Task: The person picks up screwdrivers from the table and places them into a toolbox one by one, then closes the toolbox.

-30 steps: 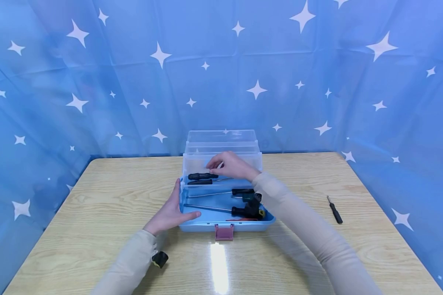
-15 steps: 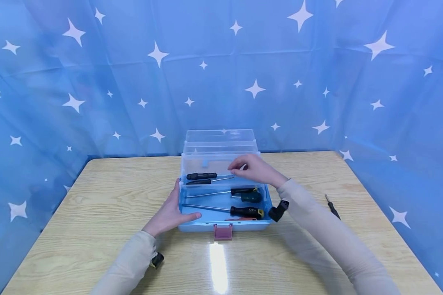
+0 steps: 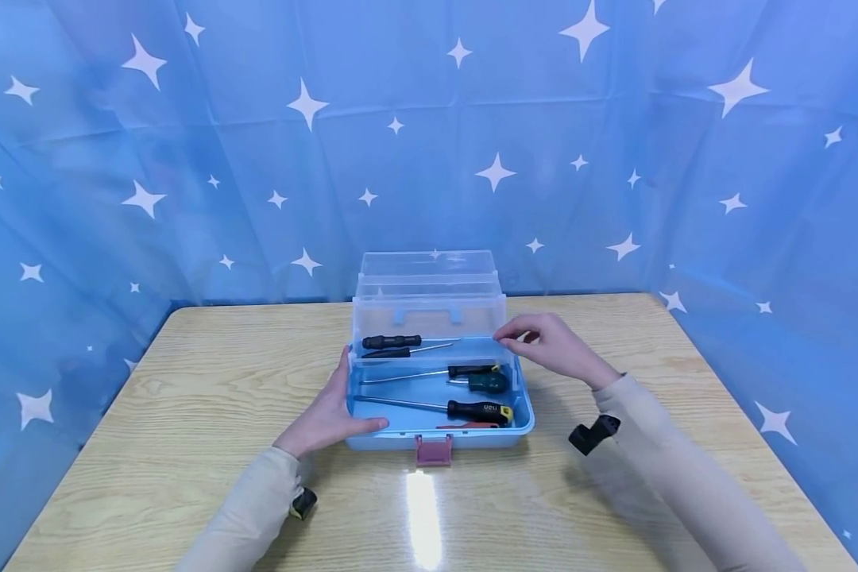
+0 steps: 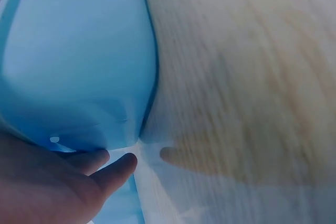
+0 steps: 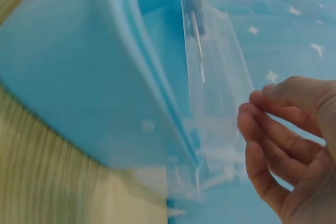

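I log: right hand (image 3: 549, 347), loosely curled, seemingly empty; rearmost black-handled screwdriver (image 3: 400, 342) left of it (tip pointing handward); left hand (image 3: 327, 419), spread, touching toolbox (image 3: 382, 439).

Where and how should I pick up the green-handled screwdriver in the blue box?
Probably by the green handle, across its width, from above and slightly from the near side. It is much thicker than the shaft, which points left. A black handle lies close behind it, while a clearer gap in front separates it from the longest screwdriver.
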